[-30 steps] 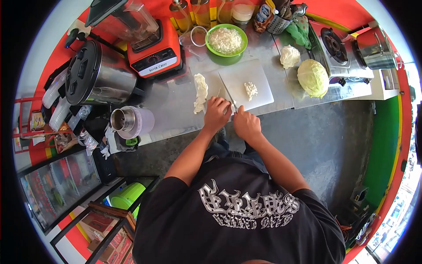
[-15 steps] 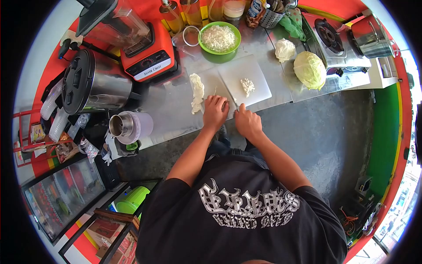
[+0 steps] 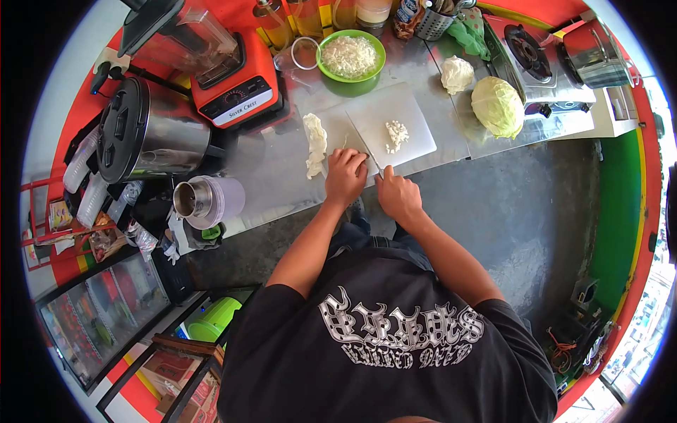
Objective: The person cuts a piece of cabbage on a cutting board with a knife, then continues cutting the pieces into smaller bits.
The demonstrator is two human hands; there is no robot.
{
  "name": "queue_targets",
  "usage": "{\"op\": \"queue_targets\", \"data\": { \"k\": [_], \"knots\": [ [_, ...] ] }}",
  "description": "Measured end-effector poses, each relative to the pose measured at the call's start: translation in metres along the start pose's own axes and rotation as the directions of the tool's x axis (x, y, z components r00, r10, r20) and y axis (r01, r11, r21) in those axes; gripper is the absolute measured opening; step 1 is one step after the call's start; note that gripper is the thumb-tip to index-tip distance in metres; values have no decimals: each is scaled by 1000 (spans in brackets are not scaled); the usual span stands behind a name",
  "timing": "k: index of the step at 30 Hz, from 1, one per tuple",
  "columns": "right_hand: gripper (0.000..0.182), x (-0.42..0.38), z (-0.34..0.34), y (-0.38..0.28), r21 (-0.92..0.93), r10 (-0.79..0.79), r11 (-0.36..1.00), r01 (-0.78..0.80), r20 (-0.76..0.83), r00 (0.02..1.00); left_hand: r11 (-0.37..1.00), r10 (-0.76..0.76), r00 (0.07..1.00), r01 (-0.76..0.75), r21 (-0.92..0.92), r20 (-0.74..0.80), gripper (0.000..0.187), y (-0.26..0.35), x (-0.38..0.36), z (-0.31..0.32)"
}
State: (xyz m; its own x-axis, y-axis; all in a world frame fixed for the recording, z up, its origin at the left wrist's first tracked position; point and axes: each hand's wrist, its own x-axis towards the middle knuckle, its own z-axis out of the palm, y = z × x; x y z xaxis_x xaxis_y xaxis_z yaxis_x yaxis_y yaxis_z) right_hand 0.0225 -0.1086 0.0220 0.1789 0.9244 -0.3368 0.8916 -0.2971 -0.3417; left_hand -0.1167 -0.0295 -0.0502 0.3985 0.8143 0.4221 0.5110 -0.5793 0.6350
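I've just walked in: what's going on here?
A person's right hand holds a knife at a white cutting board, the left hand curled beside the blade; anything under it is hidden. Chopped white pieces lie on the board. Beyond stands a green bowl of white shreds; a cabbage sits to the right.

Knife (image 3: pixel 374 162) bars left hand (image 3: pixel 345 175) from chopped pile (image 3: pixel 396 135)

At the frame's top edge, the blender (image 3: pixel 233 77) and amber bottles (image 3: pixel 272 21) are cut off. At centre, whatever lies beneath the left hand's fingers (image 3: pixel 350 156) is hidden.
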Motion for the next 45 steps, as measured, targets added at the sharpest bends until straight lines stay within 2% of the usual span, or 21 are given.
{"op": "queue_targets", "data": {
  "k": [7, 10, 13, 17, 23, 25, 29, 31, 32, 35, 37, 41, 45],
  "knots": [
    [25, 9, 1, -5, -108, -47, 993, 41, -52, 998, 1000, -2, 1000, 2, -9, 12, 16, -1, 0, -1],
    [24, 2, -5, -12, -124, -28, 992, 25, -25, 999, 1000, -8, 999, 8, 0, 36, 14, 1, 1, -3],
    [24, 1, 7, -9, -78, 14, 997, -16, -27, 1000, 1000, -29, 999, 29, -12, -27, 11, 0, 2, 2],
    [25, 11, 9, -6, -96, -24, 995, 20, -39, 999, 997, -78, 996, 78, -15, -32, 10, 0, 1, 1],
    [30, 6, -4, -13, -66, -36, 997, 35, -16, 999, 996, -83, 996, 82, -15, -16, 8, 1, 2, 1],
    [30, 5, 6, -12, -38, 27, 999, -27, 7, 1000, 998, -66, 997, 65, -14, -48, 7, 1, 2, 2],
    [32, 12, 10, -9, -41, -6, 999, 6, 9, 1000, 997, -75, 996, 75, -14, -45, 8, -2, 0, 4],
    [30, 12, -1, -13, -155, -59, 986, 57, -9, 998, 996, -89, 996, 89, -15, 7, 12, -2, -1, 3],
    [30, 11, -1, -12, -154, -60, 986, 58, -9, 998, 996, -89, 996, 89, -15, 7, 12, -2, -1, 3],
    [29, 6, 2, -12, -161, -52, 986, 52, 5, 999, 996, -88, 996, 88, -23, 10, 12, -2, 0, 1],
    [32, 3, 5, -12, -57, 39, 998, -35, 71, 997, 997, -82, 996, 82, -16, -23, 11, -1, 1, 1],
    [32, 16, 5, -10, -45, 2, 999, 1, 61, 998, 996, -87, 996, 87, -15, -25, 11, -2, 0, 2],
    [31, 16, -1, -10, -112, -42, 993, 46, 38, 998, 995, -87, 996, 87, -51, 0, 11, -3, 0, 0]
  ]
}}
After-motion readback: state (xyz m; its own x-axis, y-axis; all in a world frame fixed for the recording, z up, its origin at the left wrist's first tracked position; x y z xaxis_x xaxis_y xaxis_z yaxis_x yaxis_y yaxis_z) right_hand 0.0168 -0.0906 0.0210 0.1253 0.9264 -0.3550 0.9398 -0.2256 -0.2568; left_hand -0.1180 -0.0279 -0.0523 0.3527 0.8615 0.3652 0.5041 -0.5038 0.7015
